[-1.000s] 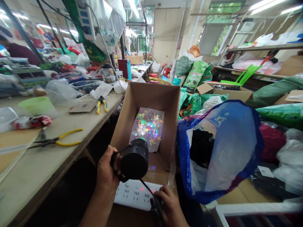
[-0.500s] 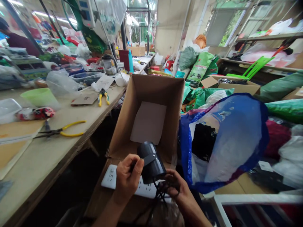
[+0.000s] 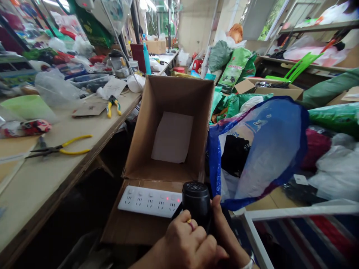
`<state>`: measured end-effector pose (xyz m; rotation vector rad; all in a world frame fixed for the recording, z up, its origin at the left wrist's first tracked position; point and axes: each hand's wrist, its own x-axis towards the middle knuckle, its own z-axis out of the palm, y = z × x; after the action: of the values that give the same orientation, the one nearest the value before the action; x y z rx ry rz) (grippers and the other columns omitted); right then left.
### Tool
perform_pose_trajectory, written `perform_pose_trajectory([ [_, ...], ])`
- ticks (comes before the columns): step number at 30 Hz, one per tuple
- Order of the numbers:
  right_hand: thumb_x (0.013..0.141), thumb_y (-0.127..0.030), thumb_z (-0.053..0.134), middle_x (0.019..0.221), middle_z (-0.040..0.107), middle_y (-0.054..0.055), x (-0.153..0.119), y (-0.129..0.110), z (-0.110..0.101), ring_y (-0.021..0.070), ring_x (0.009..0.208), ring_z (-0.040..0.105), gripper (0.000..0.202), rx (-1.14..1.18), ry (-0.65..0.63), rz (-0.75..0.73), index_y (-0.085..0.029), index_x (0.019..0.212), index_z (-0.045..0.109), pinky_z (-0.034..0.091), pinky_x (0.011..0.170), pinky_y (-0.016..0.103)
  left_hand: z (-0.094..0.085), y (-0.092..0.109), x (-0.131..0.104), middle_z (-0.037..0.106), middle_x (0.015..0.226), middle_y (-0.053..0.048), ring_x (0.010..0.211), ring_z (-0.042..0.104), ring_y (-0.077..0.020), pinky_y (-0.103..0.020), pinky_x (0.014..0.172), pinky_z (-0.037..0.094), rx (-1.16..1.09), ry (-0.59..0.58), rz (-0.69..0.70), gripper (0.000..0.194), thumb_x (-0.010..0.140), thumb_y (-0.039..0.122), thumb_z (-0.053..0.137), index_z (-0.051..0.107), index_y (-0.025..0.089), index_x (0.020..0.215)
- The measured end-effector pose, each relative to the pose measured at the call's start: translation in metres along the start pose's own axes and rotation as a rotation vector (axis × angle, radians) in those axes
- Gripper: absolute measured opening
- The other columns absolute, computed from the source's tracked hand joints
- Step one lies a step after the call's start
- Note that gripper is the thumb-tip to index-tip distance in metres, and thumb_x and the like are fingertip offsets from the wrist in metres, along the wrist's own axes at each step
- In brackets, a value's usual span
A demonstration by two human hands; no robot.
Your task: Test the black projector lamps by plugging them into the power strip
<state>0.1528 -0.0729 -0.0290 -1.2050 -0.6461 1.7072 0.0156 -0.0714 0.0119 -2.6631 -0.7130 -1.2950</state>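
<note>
A black cylindrical device (image 3: 196, 200) stands nearly upright between my hands, its round patterned end face up. My left hand (image 3: 187, 239), with a ring on one finger, is closed against the device's lower front and covers that part. From the right side my right hand (image 3: 221, 220) grips the device, its thumb raised alongside; its other fingers are mostly hidden. Just left of the device, a white power strip (image 3: 148, 201) with red lights lies on a cardboard flap (image 3: 134, 226). The device's cord is hidden now.
Beyond the strip, a tilted cardboard box (image 3: 137, 145) faces me with a pale sheet (image 3: 172, 138) inside. A blue-rimmed bag (image 3: 215, 164) gapes at right, near a white frame (image 3: 252, 228). Yellow-handled pliers (image 3: 58, 149) and yellow-green cutters (image 3: 113, 106) lie on the left bench (image 3: 67, 175).
The device has moved down and right and turned from tilted to nearly upright, patterned end up. My left hand has crossed rightward in front of it. More of the power strip shows.
</note>
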Motion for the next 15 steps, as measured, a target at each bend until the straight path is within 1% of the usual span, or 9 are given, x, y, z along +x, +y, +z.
perform_pose_trajectory([
  [1,0.075,-0.076,0.040,0.121,0.062,0.007,-0.002,-0.002,-0.002,0.0291,0.119,0.049,0.072,0.012,-0.042,-0.027,-0.022,0.118,0.060,0.035,0.104,0.042,0.000,0.003,0.001,0.037,0.042,0.005,0.041,0.029,-0.0111,-0.031,0.047,0.021,-0.004,0.013,-0.004,0.035,0.086,0.027,0.053,0.048,0.018,0.053],
  [3,0.062,-0.074,0.059,0.118,0.064,0.007,-0.006,-0.010,-0.006,0.0311,0.114,0.053,0.077,-0.020,-0.182,-0.092,-0.023,0.119,0.058,0.039,0.099,0.041,-0.001,0.008,0.003,0.036,0.042,0.005,0.041,0.030,-0.0110,-0.031,0.048,0.024,-0.012,0.074,-0.018,0.035,0.087,0.028,0.053,0.048,0.018,0.053],
  [5,0.044,-0.060,0.080,0.112,0.066,0.008,-0.011,-0.019,-0.010,0.0324,0.106,0.058,0.088,-0.106,-0.286,-0.159,-0.023,0.120,0.057,0.044,0.093,0.041,-0.006,0.008,0.006,0.039,0.045,0.005,0.045,0.036,-0.0113,-0.030,0.051,0.032,-0.031,0.152,-0.031,0.031,0.086,0.028,0.056,0.050,0.018,0.057],
  [7,0.039,-0.041,0.089,0.108,0.068,0.006,-0.013,-0.025,-0.014,0.0299,0.100,0.061,0.087,-0.172,-0.304,-0.209,-0.026,0.119,0.058,0.045,0.090,0.038,-0.014,0.005,0.008,0.051,0.060,0.000,0.061,0.051,-0.0151,-0.031,0.063,0.042,-0.056,0.180,-0.058,0.018,0.082,0.030,0.061,0.055,0.018,0.070],
  [8,0.038,-0.035,0.090,0.107,0.068,0.004,-0.014,-0.027,-0.015,0.0284,0.099,0.061,0.085,-0.177,-0.284,-0.228,-0.028,0.117,0.059,0.045,0.091,0.037,-0.019,0.003,0.010,0.057,0.074,-0.005,0.077,0.056,-0.0197,-0.034,0.072,0.045,-0.066,0.151,-0.091,0.016,0.079,0.032,0.065,0.058,0.018,0.081],
  [9,0.038,-0.032,0.091,0.108,0.068,0.003,-0.014,-0.028,-0.016,0.0274,0.100,0.061,0.085,-0.166,-0.260,-0.243,-0.030,0.117,0.059,0.044,0.093,0.036,-0.024,0.000,0.011,0.058,0.093,-0.011,0.096,0.055,-0.0263,-0.040,0.081,0.046,-0.077,0.085,-0.129,0.029,0.075,0.036,0.069,0.057,0.018,0.094],
  [11,0.036,-0.029,0.091,0.111,0.066,0.003,-0.013,-0.029,-0.018,0.0271,0.104,0.059,0.088,-0.116,-0.236,-0.255,-0.032,0.118,0.059,0.041,0.097,0.036,-0.033,-0.008,0.012,0.041,0.128,-0.022,0.124,0.036,-0.0388,-0.052,0.092,0.042,-0.104,-0.126,-0.198,0.063,0.067,0.040,0.074,0.047,0.016,0.119],
  [13,0.035,-0.026,0.091,0.112,0.066,0.004,-0.013,-0.030,-0.018,0.0279,0.105,0.059,0.090,-0.067,-0.237,-0.255,-0.030,0.119,0.059,0.039,0.100,0.038,-0.039,-0.014,0.010,0.024,0.141,-0.025,0.133,0.019,-0.0426,-0.057,0.097,0.039,-0.138,-0.312,-0.226,0.079,0.066,0.036,0.074,0.036,0.012,0.131],
  [15,0.037,-0.022,0.091,0.111,0.067,0.005,-0.013,-0.032,-0.015,0.0282,0.105,0.060,0.090,-0.061,-0.247,-0.245,-0.029,0.120,0.059,0.038,0.101,0.039,-0.040,-0.016,0.007,0.020,0.143,-0.022,0.135,0.017,-0.0403,-0.055,0.100,0.038,-0.152,-0.359,-0.218,0.078,0.068,0.027,0.072,0.032,0.014,0.134],
])
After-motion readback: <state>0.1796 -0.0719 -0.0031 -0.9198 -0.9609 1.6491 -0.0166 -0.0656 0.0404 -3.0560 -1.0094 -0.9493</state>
